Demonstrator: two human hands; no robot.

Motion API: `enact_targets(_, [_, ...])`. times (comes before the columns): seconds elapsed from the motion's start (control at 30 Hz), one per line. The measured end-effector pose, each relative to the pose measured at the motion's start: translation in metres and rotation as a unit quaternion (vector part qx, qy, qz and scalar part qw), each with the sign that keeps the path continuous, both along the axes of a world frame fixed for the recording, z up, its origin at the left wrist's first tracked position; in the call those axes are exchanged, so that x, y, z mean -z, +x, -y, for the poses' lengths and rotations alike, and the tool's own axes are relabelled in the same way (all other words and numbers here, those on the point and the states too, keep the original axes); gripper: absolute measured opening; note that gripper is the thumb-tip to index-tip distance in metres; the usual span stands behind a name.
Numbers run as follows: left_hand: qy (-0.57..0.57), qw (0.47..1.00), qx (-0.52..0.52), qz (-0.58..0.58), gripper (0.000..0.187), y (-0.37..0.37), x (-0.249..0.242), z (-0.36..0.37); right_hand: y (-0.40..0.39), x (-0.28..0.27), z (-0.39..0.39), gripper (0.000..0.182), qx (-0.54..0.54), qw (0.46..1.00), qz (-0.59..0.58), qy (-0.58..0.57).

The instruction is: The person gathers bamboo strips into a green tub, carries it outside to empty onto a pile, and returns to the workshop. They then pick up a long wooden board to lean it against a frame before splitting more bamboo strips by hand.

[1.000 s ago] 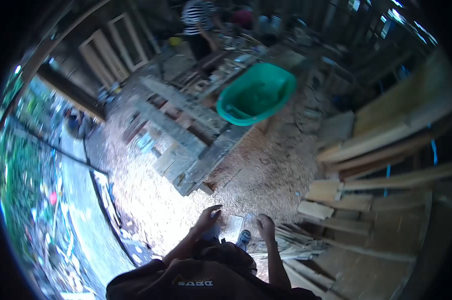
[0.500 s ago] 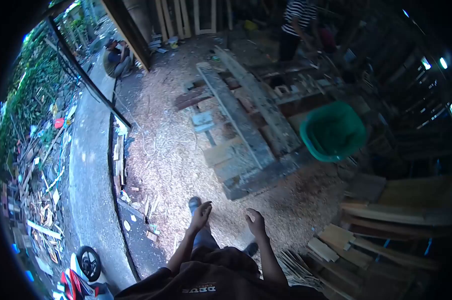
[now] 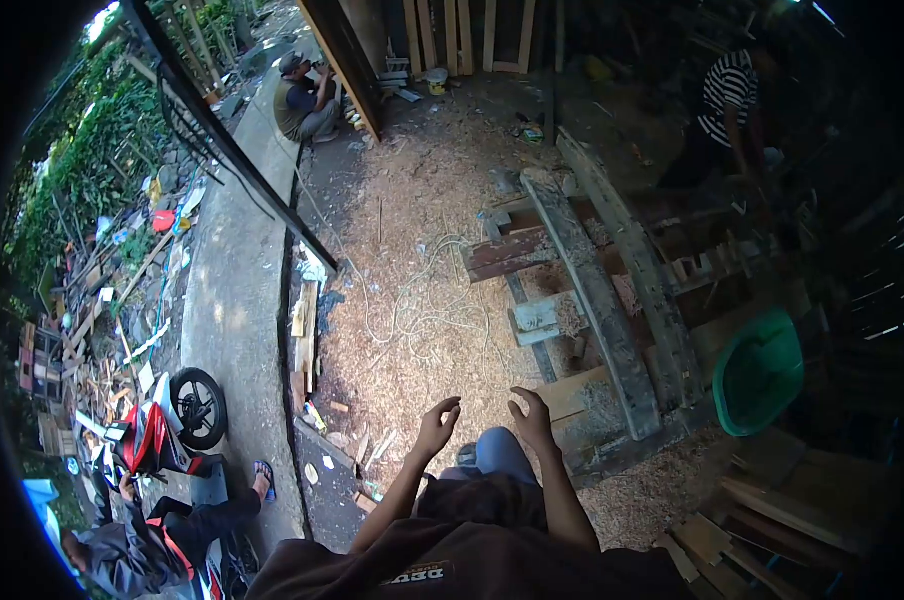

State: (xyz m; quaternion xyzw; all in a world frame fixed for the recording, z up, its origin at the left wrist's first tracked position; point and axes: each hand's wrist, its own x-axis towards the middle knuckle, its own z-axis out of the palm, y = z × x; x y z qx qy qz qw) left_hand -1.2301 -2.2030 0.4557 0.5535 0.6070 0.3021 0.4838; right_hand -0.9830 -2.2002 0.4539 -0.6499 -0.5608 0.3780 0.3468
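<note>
My left hand [image 3: 437,427] hangs in front of me with its fingers loosely apart and nothing in it. My right hand [image 3: 532,418] is beside it, also empty with fingers apart. Both hover above the sawdust-covered floor [image 3: 412,250], near the end of a low frame of long weathered timbers [image 3: 597,300]. My knee in jeans [image 3: 502,452] shows just below the hands.
A green plastic tub [image 3: 760,372] lies at the right by stacked planks [image 3: 772,510]. A coiled cord [image 3: 422,300] lies on the sawdust. A person in a striped shirt [image 3: 724,110] works at the back; another crouches [image 3: 302,100] outside. A motorbike [image 3: 167,430] and a seated person [image 3: 152,545] are at the left.
My view has swung left, so the tub and timbers slid right and the path, motorbike and seated person came into sight. Both hands stay raised and empty.
</note>
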Motion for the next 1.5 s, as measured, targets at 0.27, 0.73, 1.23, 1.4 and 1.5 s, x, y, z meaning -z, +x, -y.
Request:
enact_targets(0.27, [-0.039,0.999,0.027,0.013,0.041,-0.051,0.033,-0.219,-0.033,0.036,-0.206,0.035,-0.011,0.997,-0.065,-0.041])
enact_targets(0.73, [0.065,0.996,0.042,-0.051,0.035,-0.104,-0.002,-0.670,-0.076,-0.007,-0.629,0.030,0.045,0.994,0.064,0.074])
enact_targets(1.23, [0.118,0.941,0.307,-0.081,0.032,-0.096,0.021,-1.192,-0.086,0.012,-1.023,0.032,0.244,0.966,0.063,0.054])
enact_targets(1.4, [0.125,0.923,0.360,-0.056,0.032,-0.061,0.013,-1.315,-0.102,-0.002,-1.125,0.031,0.269,0.960,0.061,0.051])
enact_targets(1.5, [0.112,0.922,0.369,-0.025,0.033,-0.042,0.022,-1.366,-0.096,0.002,-1.177,0.031,0.261,0.964,0.052,0.023])
